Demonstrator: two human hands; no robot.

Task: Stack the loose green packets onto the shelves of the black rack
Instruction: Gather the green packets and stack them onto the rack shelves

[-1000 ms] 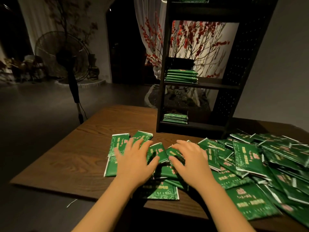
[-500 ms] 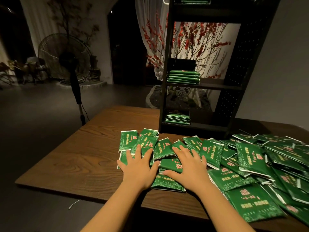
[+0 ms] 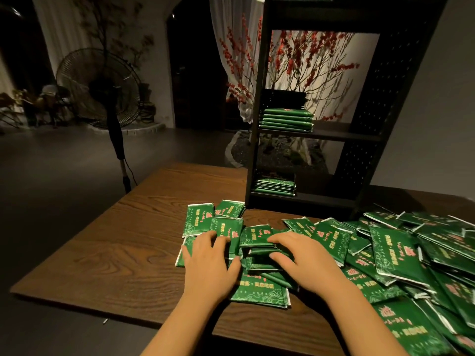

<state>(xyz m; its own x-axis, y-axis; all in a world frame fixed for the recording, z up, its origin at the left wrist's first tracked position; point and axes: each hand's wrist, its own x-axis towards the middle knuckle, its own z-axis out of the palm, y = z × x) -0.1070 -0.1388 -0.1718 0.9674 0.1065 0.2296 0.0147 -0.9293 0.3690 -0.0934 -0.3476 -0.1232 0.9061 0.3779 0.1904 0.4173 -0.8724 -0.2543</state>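
Loose green packets (image 3: 390,250) with pale edges and printed lettering lie scattered and overlapping across the wooden bench (image 3: 102,253). Behind them stands a tall black rack (image 3: 370,140), with neat green stacks on its shelves.

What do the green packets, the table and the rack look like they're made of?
Green packets: likely glossy foil or plastic film, with sheen and crimped pale edges. Table: wood or wood-look laminate, visible grain. Black rack: probably matte painted metal, with perforated side panels.
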